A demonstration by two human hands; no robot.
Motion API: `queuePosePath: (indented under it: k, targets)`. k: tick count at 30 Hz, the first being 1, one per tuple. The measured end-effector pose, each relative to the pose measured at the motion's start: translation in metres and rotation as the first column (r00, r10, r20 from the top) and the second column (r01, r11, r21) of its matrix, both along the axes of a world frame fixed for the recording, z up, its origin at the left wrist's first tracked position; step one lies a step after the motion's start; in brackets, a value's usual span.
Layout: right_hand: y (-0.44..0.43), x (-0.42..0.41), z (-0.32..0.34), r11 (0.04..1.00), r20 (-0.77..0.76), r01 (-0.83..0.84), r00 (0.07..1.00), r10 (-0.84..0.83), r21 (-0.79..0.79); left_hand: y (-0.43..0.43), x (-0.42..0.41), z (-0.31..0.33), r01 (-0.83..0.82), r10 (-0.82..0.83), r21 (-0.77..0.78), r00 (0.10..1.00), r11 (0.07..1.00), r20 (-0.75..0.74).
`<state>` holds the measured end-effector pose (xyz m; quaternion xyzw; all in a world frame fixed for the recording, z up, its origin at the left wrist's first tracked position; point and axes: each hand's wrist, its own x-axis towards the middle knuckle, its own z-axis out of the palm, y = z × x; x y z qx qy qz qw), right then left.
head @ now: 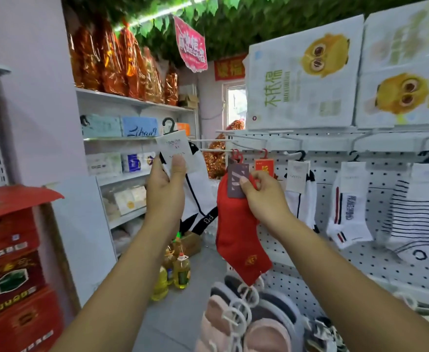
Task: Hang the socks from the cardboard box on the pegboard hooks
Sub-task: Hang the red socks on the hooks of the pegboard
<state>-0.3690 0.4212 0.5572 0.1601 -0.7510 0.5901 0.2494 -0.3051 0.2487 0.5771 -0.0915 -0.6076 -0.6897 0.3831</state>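
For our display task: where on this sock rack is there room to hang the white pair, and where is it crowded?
Bare: the two white peg rods left of the red socks, and dotted pegboard under the hanging pairs. Crowded: hooks rightward, through the striped white sock.

The left hand [165, 185] covers the lower part of the white card [175, 148] it pinches, and the card's print is too blurred to read. The white sock [195, 196] below it is partly hidden behind that hand and the red sock [238, 232]. The right hand [264, 194] covers a corner of the grey tag [237, 182] it pinches; whether the red hangers [236, 154] sit on a peg [216, 150] cannot be told. At the right edge the striped sock [416, 219] is blurred and the monkey boxes [406, 59] are cut off. The slippers [233, 316] and both forearms [122, 288] run off the bottom edge.
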Motion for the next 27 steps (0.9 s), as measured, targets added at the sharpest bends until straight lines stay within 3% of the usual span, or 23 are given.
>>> queuePosePath:
  k: [6, 18, 22, 27]
  targets:
    - [-0.008, -0.043, 0.002, 0.996, -0.022, 0.059, 0.998, -0.058, 0.065, -0.005, -0.022, 0.001, 0.085, -0.083, 0.052, 0.996, 0.995, -0.032]
    - [-0.023, -0.098, 0.012, 0.991, -0.104, 0.107, 0.990, -0.098, 0.080, -0.021, -0.032, 0.002, 0.016, -0.023, -0.109, 0.998, 0.994, -0.063]
    - [-0.026, -0.113, 0.009, 0.976, -0.094, 0.136, 0.988, -0.121, 0.171, -0.027, -0.035, 0.002, 0.025, -0.035, -0.121, 0.996, 0.992, -0.077]
    - [-0.026, -0.120, 0.008, 0.979, -0.044, 0.120, 0.992, -0.114, 0.163, -0.029, -0.035, 0.003, 0.026, -0.041, -0.160, 0.995, 0.987, -0.088]
